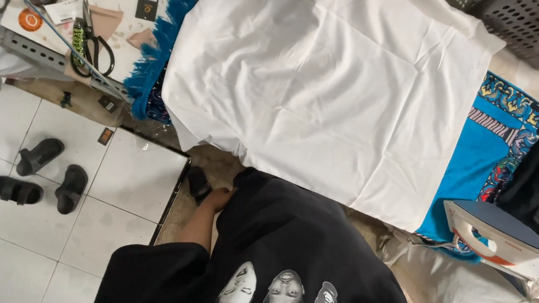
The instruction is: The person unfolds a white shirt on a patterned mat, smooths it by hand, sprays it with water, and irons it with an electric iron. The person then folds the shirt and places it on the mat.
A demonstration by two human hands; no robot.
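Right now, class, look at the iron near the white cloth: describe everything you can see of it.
The iron stands on its heel at the right end of the table, on the blue patterned cloth, just beyond the corner of the white cloth. Its dark blue soleplate side faces up and left; the body looks like white plastic with an orange-red trim line and an open loop handle. No hand touches it. Whether a cord runs from it cannot be told.

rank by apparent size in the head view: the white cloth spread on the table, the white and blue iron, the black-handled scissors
1. white cloth, by far the largest
2. white and blue iron
3. black-handled scissors, smallest, though they lie farther from the camera than the iron
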